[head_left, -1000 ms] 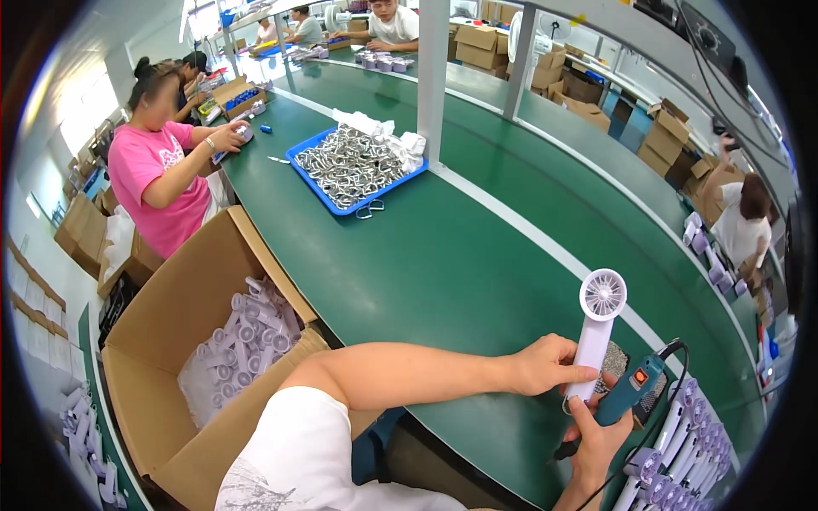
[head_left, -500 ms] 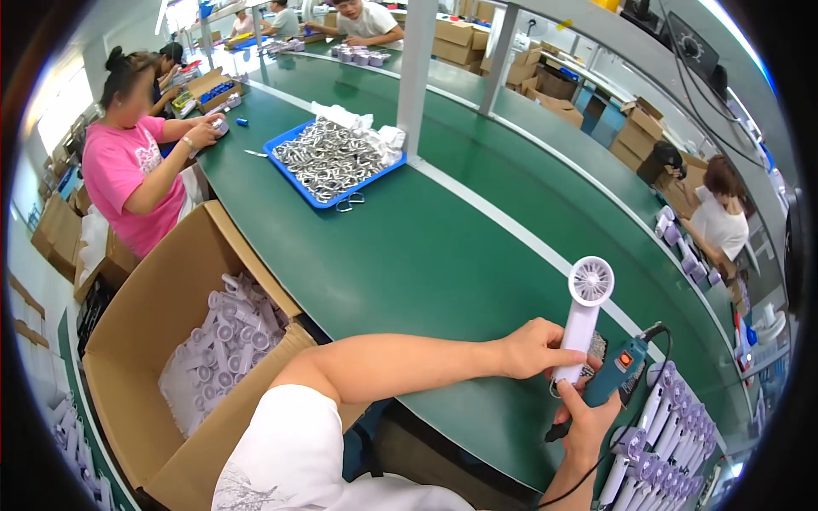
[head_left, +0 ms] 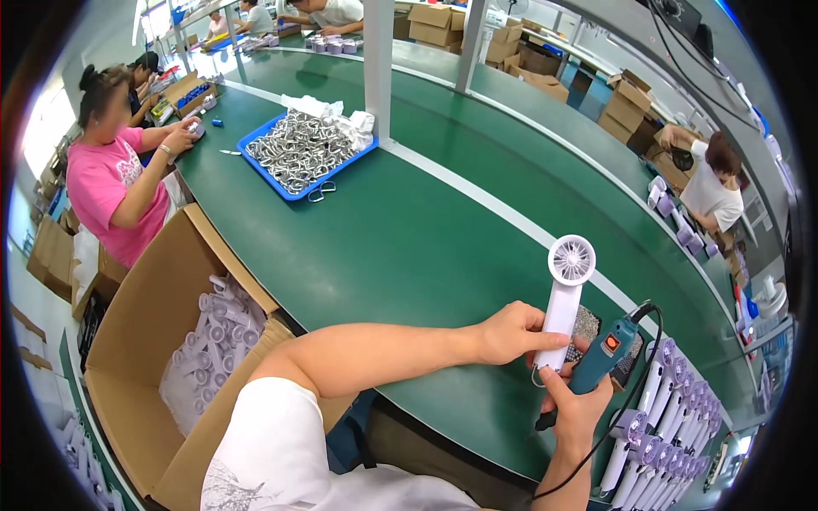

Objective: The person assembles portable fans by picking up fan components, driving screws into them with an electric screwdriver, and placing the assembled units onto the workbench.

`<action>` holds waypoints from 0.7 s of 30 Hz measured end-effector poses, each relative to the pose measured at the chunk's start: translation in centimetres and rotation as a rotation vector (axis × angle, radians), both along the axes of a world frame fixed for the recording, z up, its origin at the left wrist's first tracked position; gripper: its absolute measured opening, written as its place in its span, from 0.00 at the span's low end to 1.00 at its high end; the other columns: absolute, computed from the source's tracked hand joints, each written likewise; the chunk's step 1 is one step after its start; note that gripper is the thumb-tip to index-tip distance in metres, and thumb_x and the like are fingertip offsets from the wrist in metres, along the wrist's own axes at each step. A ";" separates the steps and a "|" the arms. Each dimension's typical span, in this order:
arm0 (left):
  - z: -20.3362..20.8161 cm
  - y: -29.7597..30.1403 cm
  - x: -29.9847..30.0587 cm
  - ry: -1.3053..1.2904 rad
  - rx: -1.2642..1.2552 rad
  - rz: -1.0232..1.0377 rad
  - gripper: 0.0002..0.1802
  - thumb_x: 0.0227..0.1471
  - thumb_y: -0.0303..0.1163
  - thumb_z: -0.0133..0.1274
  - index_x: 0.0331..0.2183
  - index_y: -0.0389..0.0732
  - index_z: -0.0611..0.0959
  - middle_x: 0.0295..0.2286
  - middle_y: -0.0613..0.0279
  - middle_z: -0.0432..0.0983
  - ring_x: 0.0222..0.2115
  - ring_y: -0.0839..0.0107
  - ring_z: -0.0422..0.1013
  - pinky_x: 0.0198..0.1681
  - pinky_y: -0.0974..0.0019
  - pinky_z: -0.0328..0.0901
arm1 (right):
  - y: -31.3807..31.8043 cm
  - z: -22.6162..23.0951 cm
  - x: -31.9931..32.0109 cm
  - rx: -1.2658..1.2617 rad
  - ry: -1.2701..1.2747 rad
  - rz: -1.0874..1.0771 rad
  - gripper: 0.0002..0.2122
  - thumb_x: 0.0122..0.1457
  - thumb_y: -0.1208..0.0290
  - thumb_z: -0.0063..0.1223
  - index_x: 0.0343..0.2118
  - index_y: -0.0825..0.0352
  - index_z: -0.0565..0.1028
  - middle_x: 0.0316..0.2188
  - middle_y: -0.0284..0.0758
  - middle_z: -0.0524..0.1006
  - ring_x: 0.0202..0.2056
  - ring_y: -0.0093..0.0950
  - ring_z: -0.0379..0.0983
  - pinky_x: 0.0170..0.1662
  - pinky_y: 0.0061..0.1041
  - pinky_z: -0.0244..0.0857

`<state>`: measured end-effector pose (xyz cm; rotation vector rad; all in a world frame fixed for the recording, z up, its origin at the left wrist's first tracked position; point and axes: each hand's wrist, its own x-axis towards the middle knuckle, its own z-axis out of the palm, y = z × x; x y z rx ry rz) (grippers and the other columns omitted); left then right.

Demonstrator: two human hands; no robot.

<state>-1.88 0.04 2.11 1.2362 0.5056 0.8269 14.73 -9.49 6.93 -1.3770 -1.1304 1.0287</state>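
Note:
Between the fingers and thumb of my left hand [head_left: 509, 330] is a white handheld fan [head_left: 562, 308], its round grille head pointing away from me. A small metal loop [head_left: 538, 377] hangs at the bottom of its handle. My right hand [head_left: 579, 413] is wrapped round a teal electric screwdriver [head_left: 601, 356] with an orange switch and a black cord. Its dark tip end points down to the left, below the fan's handle. My right thumb touches or nearly touches the handle's lower end. Behind the fan, a small tray of tiny metal parts [head_left: 586, 324] is partly hidden.
A cardboard box [head_left: 128, 375] of pale fan parts [head_left: 217, 341] stands left. On the green table [head_left: 409, 255] lies a blue tray [head_left: 294, 195] heaped with metal clips [head_left: 298, 153]. Rows of white-purple fans [head_left: 656, 426] lie right. A metal post [head_left: 378, 77] rises midtable. Co-workers sit around.
My view has shifted, so the table and box appear further left and slightly higher. Both hands keep their holds on the fan and screwdriver. The worker at far right has raised an arm.

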 end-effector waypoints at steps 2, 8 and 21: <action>0.3 0.2 -0.1 0.021 -0.016 -0.030 0.19 0.61 0.41 0.60 0.40 0.32 0.85 0.31 0.61 0.83 0.28 0.77 0.75 0.29 0.71 0.70 | 0.0 -0.2 0.1 -0.030 0.010 -0.017 0.30 0.48 0.83 0.70 0.55 0.77 0.69 0.27 0.41 0.81 0.16 0.21 0.73 0.16 0.17 0.62; 0.1 0.1 -0.5 0.012 -0.065 -0.053 0.19 0.63 0.42 0.57 0.41 0.33 0.85 0.31 0.62 0.83 0.27 0.78 0.74 0.28 0.72 0.69 | 0.3 -0.1 -0.2 -0.084 -0.011 -0.010 0.27 0.48 0.83 0.69 0.53 0.78 0.72 0.28 0.40 0.81 0.15 0.20 0.72 0.15 0.17 0.61; -0.6 0.8 0.3 -0.032 -0.200 0.002 0.21 0.62 0.44 0.59 0.37 0.31 0.83 0.29 0.56 0.82 0.26 0.72 0.78 0.28 0.69 0.72 | 0.6 0.2 0.8 -0.102 -0.036 -0.023 0.19 0.61 0.71 0.62 0.50 0.78 0.73 0.28 0.41 0.80 0.12 0.21 0.68 0.13 0.19 0.57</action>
